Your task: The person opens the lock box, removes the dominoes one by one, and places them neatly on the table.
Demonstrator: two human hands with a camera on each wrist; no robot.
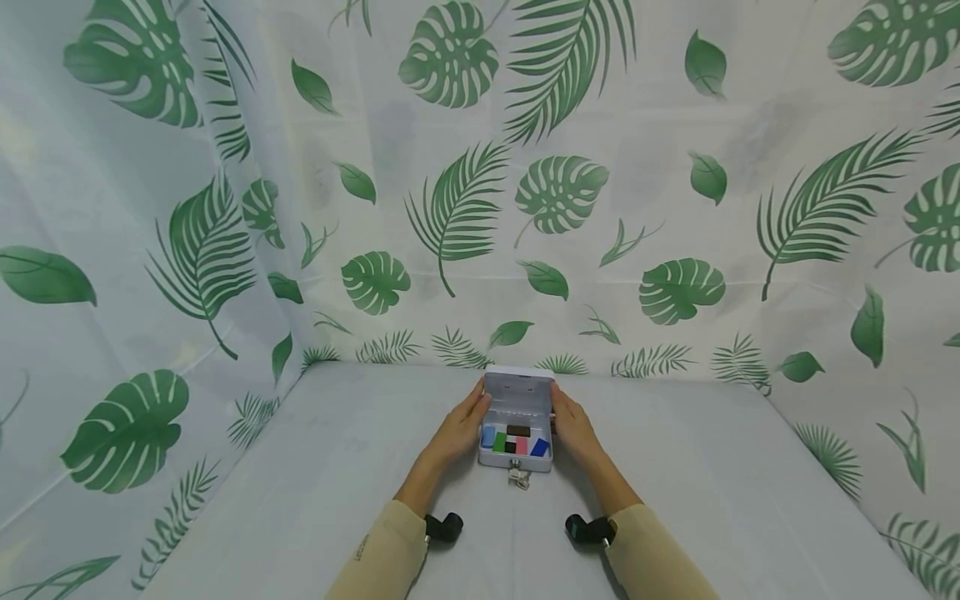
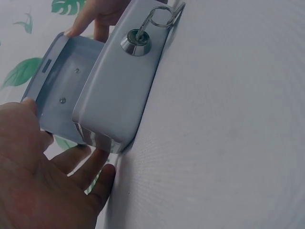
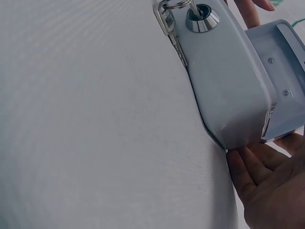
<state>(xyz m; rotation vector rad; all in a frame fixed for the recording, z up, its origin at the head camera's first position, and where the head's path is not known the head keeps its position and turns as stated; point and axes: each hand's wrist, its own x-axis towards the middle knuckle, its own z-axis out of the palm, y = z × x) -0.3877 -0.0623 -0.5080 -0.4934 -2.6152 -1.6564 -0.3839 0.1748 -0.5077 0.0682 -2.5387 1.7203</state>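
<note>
A small light-grey metal cash box sits on the table with its hinged lid raised. At its left side, my left hand holds the lid's edge, thumb on the rim and fingers along the side. From the opposite side my right hand holds the lid too; in the right wrist view its fingers touch the box's side wall. Inside lie several small coloured pieces, among them a brown piece, a pink piece and a green piece. Keys hang from the front lock.
The white-covered table spreads out around the box. A white curtain with green leaves rises behind it and at both sides. Black wrist-worn cameras stick out inward from the sleeves.
</note>
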